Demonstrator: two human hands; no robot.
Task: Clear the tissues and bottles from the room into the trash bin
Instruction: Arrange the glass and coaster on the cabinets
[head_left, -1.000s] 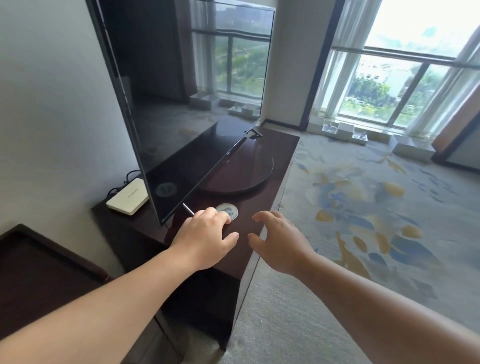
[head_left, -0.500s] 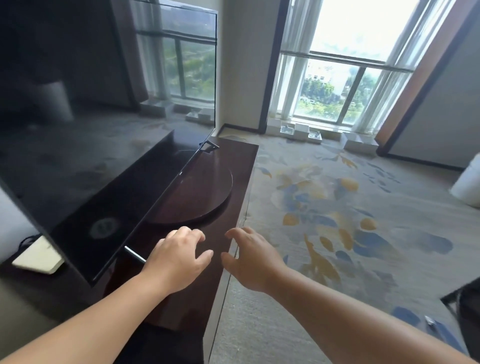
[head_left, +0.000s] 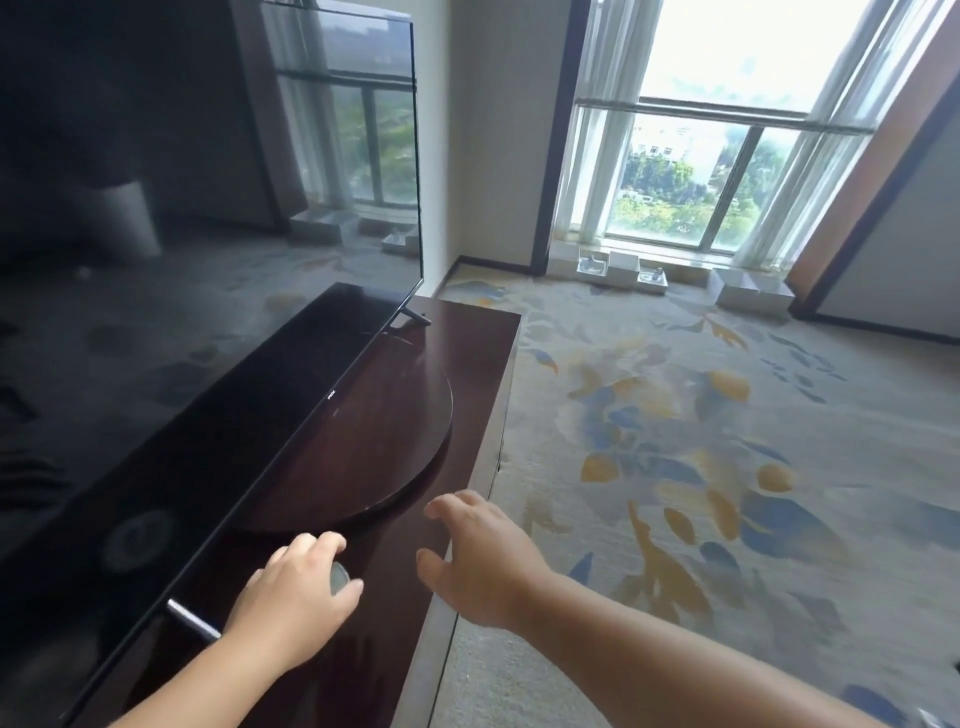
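A dark television (head_left: 208, 260) fills the view from 8 to 11 o'clock, and a pale cylinder (head_left: 124, 218) shows only as a reflection in its screen. The set stands on a round wooden plate (head_left: 395, 441) atop a dark wooden cabinet (head_left: 467, 338). At 7 o'clock the left hand (head_left: 296, 597) lies palm down on the cabinet top, fingers and thumb curled round a small round disc (head_left: 340, 577). The disc peeks out at the hand's 2 o'clock, between forefinger and thumb; whether it has left the wood cannot be told. Just at 3 o'clock of it, the right hand (head_left: 478, 561) hovers over the cabinet's front edge, fingers apart and loosely bent, holding nothing. Patterned carpet (head_left: 701, 441) spreads from 2 to 5 o'clock. A tall window (head_left: 727, 171) stands at 1 o'clock, with white boxes (head_left: 623, 270) along the floor beneath it
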